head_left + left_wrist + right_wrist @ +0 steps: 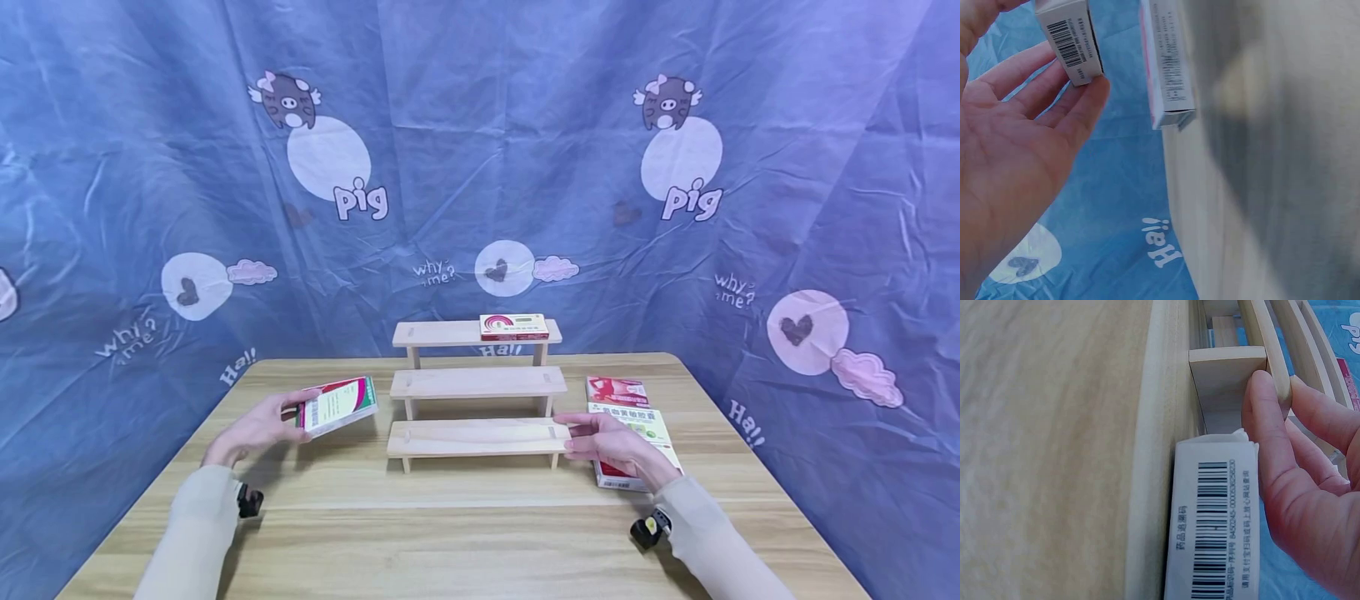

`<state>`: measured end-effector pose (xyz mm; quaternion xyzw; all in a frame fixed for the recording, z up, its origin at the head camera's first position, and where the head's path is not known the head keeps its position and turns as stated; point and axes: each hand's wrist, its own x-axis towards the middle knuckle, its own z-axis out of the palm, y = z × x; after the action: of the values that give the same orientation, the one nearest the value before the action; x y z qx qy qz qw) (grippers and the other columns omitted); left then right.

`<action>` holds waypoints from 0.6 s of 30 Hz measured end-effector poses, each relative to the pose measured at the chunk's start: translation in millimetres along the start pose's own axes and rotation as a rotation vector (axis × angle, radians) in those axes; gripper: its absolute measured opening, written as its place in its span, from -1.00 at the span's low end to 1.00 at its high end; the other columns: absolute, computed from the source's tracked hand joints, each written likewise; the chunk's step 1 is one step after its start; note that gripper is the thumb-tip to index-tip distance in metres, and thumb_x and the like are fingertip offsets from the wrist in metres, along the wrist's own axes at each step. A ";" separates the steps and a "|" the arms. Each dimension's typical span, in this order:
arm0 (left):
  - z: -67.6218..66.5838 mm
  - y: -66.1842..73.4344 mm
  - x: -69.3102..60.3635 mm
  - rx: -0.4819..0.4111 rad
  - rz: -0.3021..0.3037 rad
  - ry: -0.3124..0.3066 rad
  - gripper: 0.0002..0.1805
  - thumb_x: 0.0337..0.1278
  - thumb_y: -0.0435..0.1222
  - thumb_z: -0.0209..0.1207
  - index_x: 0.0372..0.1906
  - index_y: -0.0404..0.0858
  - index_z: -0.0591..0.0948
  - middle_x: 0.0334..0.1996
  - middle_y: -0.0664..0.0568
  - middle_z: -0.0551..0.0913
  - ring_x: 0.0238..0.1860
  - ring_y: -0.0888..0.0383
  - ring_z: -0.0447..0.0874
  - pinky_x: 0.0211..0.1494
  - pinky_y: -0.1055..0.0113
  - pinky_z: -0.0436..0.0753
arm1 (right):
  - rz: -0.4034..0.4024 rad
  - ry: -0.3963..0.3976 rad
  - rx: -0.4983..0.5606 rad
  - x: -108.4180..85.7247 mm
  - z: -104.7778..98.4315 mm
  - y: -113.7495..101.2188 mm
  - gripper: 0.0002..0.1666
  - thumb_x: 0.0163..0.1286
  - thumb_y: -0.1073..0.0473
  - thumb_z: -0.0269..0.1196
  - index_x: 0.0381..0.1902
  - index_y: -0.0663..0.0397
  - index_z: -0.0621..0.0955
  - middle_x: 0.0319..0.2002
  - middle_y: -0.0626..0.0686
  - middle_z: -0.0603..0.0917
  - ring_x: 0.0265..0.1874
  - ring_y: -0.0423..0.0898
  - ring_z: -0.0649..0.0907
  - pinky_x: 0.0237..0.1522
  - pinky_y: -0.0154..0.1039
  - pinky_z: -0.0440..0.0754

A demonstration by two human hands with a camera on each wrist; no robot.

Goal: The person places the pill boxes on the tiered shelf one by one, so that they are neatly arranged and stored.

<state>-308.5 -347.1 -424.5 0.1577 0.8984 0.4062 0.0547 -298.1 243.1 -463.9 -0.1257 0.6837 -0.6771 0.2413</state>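
My left hand holds a medicine box, white with green and magenta, tilted above the left part of the table. In the left wrist view, thumb and fingers grip that box by its barcoded end; a second box lies beside it, apart from the hand. My right hand pinches the right end of the lowest board of a three-step wooden rack. In the right wrist view, fingers and thumb lie on either side of the board, with a barcoded white box close by.
A white and red medicine box lies on the rack's top step, toward the right. Several medicine boxes lie to the right of the rack, partly covered by my right hand. Behind the wooden table hangs a blue printed cloth.
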 end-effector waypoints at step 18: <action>-15.4 25.6 15.8 -0.040 0.091 0.175 -0.19 -0.02 -0.31 0.42 0.37 -0.42 0.35 0.24 -0.35 0.48 0.24 -0.16 0.47 0.27 0.22 0.58 | 0.000 0.001 0.017 1.2 -0.6 1.2 -0.28 0.32 0.52 0.15 0.42 0.43 0.22 -0.04 0.15 0.60 -0.09 -0.05 0.69 0.10 -0.08 0.69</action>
<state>-320.8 -337.0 -394.7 0.1610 0.8833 0.4385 -0.0391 -299.2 243.1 -465.3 -0.1232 0.6783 -0.6828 0.2419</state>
